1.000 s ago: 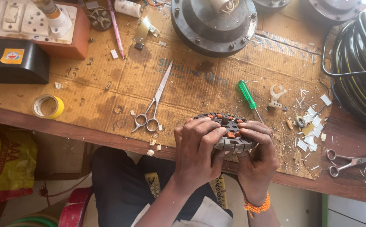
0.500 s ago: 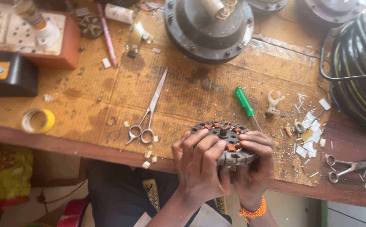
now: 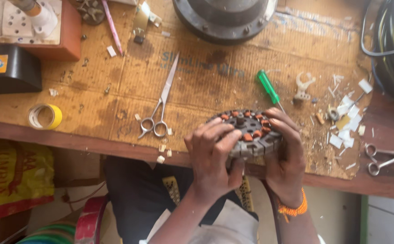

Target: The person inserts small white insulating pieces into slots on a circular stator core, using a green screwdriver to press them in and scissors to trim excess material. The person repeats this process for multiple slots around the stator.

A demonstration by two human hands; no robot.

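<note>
A round grey fan stator (image 3: 250, 131) with copper-coloured windings in its slots sits at the front edge of the cardboard-covered bench (image 3: 115, 86). My left hand (image 3: 213, 156) grips its left side, fingers curled over the rim. On the stator's right side my right hand (image 3: 287, 151), with an orange bracelet at the wrist, holds it with fingertips on the top face. The lower part of the stator is hidden by my fingers.
Steel scissors (image 3: 160, 106) lie left of the stator, a green-handled screwdriver (image 3: 268, 88) just behind it. A yellow tape roll (image 3: 45, 116), a black box (image 3: 7, 68), a large dark motor housing (image 3: 224, 16), white paper scraps (image 3: 348, 119), pliers (image 3: 387, 158) and black cable coils (image 3: 393, 45) surround the spot.
Both hands have kept their hold on the stator. The view has shifted, so the bench items sit higher and further right in frame; my fingers have shifted slightly on the rim.
</note>
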